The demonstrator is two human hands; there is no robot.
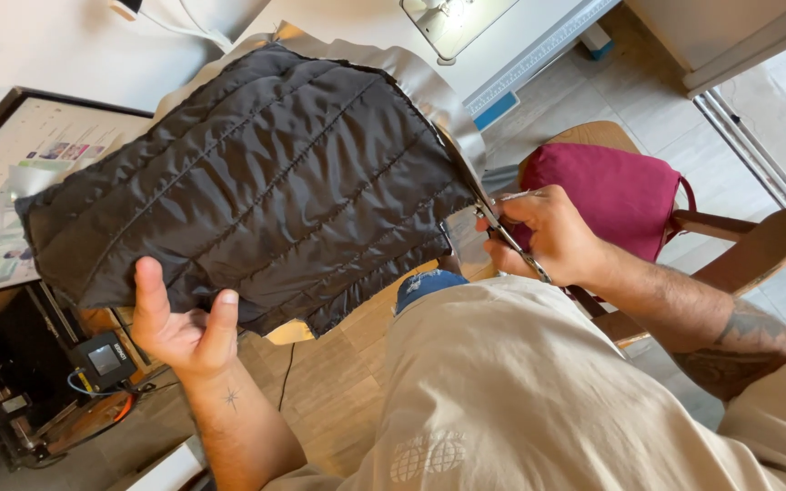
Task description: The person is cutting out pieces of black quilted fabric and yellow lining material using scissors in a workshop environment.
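Note:
A black quilted padded fabric panel with stitched channels is held up in front of me, backed by a silvery lining that shows along its top and right edge. My left hand pinches the panel's lower left edge, thumb and fingers wrapped over it. My right hand is closed on a pair of metal scissors, whose blades run up along the panel's right edge, against the silvery lining.
A wooden chair with a dark red cushion stands at right. A sewing machine table lies ahead, a screen at left, and a small device with cables sits low at left over the wood floor.

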